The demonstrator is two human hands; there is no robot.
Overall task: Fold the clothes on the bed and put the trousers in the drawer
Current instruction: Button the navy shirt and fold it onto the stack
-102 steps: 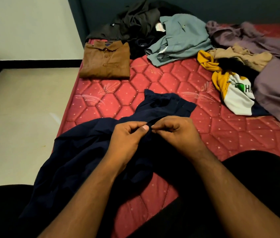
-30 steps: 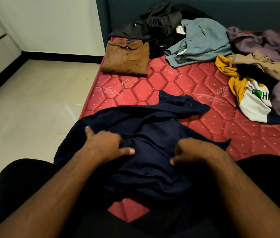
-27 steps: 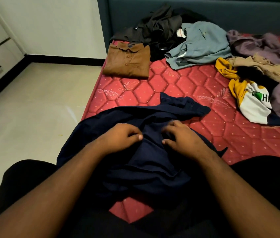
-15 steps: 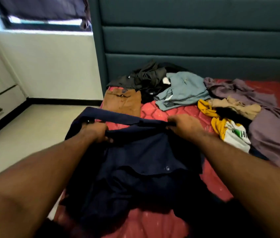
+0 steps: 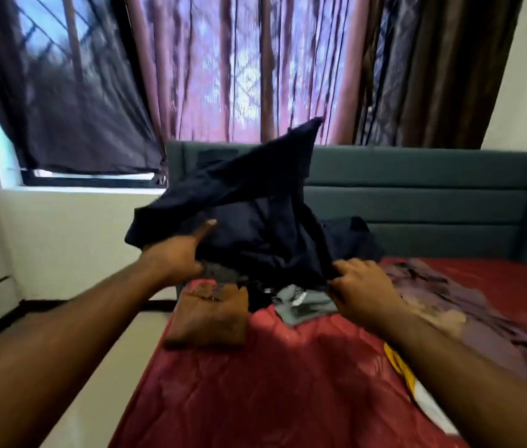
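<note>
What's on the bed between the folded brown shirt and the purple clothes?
In the head view, a crumpled grey shirt lies between the brown shirt and purple clothes.

My arms were bare to the frame's edge, no sleeves, and my left hand (image 5: 174,258) and right hand (image 5: 363,286) wore nothing.

- I see both hands holding a navy garment (image 5: 255,227) up above the bed (image 5: 288,383): left hand (image 5: 174,257) gripping its left edge, right hand (image 5: 362,282) pinching its lower right.
- A folded brown shirt (image 5: 210,315) lies on the red mattress below.
- The view is blurred.
</note>
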